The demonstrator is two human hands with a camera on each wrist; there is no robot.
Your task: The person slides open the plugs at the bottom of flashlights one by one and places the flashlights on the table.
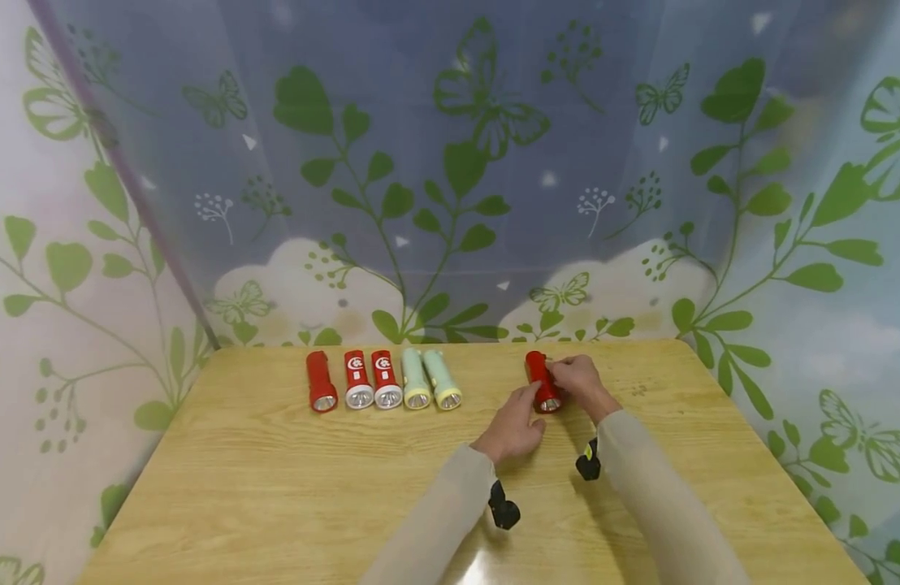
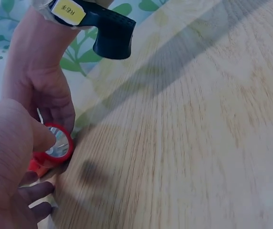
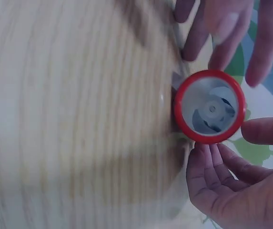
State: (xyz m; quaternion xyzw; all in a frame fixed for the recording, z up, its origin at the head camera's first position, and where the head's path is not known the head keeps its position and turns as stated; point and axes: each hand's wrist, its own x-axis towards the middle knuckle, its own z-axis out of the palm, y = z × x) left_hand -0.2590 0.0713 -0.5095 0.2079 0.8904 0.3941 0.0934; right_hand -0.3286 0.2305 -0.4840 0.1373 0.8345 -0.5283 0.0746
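Note:
On the right half of the table lies a red flashlight [image 1: 542, 392], its lens toward me. My right hand [image 1: 581, 385] holds it from the right side; in the right wrist view thumb and curled fingers sit on either side of the red rim [image 3: 210, 139]. My left hand [image 1: 512, 426] is at its left, fingertips close to or touching the body. Its fingers look loose and spread in the right wrist view, above the flashlight. The left wrist view shows the left thumb in front of the lens [image 2: 59, 143]; the contact there is partly hidden.
To the left, a row lies along the table's back: one all-red flashlight [image 1: 322, 380], two red ones with white heads [image 1: 358, 379], and two mint-green ones with yellow rims [image 1: 416, 379]. A patterned curtain [image 1: 450, 162] hangs behind the wooden table [image 1: 289, 504].

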